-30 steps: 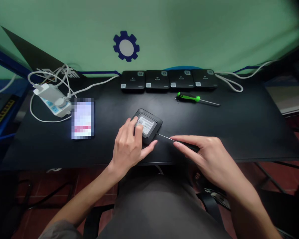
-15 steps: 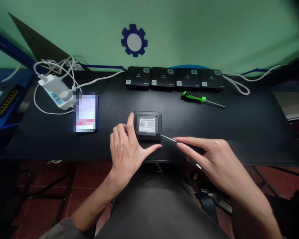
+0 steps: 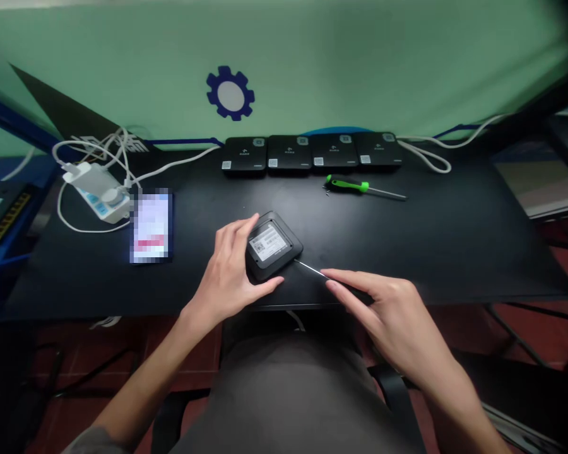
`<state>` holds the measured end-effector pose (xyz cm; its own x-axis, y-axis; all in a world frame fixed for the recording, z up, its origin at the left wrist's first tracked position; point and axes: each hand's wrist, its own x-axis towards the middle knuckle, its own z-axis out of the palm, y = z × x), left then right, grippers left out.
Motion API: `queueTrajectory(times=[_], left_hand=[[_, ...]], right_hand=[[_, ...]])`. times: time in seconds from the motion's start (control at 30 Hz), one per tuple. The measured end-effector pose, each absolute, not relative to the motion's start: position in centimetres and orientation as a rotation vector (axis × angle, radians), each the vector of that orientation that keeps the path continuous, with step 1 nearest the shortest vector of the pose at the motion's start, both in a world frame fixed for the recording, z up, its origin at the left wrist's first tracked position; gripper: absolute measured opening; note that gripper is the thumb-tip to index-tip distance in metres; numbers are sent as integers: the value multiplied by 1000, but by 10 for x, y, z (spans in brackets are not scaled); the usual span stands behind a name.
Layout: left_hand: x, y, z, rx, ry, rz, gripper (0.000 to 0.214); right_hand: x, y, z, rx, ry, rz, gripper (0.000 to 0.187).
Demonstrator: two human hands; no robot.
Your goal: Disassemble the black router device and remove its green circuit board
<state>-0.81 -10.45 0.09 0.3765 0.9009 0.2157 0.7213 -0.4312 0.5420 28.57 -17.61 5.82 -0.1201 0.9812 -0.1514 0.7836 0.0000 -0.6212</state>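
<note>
A small black set-top-style box lies turned at an angle near the table's front edge, its underside with a white printed label facing up. My left hand grips it, fingers along its left side and thumb by its lower edge. My right hand pinches a slim tool with a straight metal shaft; its handle is mostly hidden in the palm. The tool's tip is at the box's lower right edge; whether it goes into a gap is too small to tell.
Several similar black boxes stand in a row at the back. Before them lie a green-and-black screwdriver and some tiny screws. At left are a lit phone and a white power strip with tangled cables.
The box has been rotated, and my left hand has closed in around it. The tool's tip has shifted from a corner of the label recess to the box's outer edge. The view has also shifted.
</note>
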Motion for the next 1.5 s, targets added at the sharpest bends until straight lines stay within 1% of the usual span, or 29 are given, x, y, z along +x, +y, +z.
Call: queueTrajectory(times=[0.1,0.2,0.53,0.8,1.03,1.13,1.27,1.37,1.43,1.5], left_hand=[[-7,-108,-3,2276,1440,758,114],[-8,-109,-5,2274,1450,792,112],[-8,-109,-10,2268,1462,839,114],[-7,-109,-12,2266,1464,848,113],[-6,-109,-12,2272,1467,861,114],[-7,-108,-12,2286,1464,853,112],[-8,-108,-14,2291,1467,856,110],[-9,-107,-16,2292,1455,868,108],[-9,-108,-17,2294,1456,875,108],[-8,-108,-17,2293,1466,887,108]], right_hand=[[285,-176,51,-1813,-1954,877,33],[283,-174,46,-1805,-1952,887,33],[290,-177,55,-1834,-1834,954,35],[282,-175,49,-1828,-1905,913,32],[276,-172,65,-1866,-2105,753,35],[266,-164,83,-1882,-2274,592,35],[243,-140,114,-1829,-2615,282,28],[225,-111,133,-1730,-2733,62,15],[217,-92,140,-1694,-2768,52,16],[216,-79,142,-1662,-2817,159,19]])
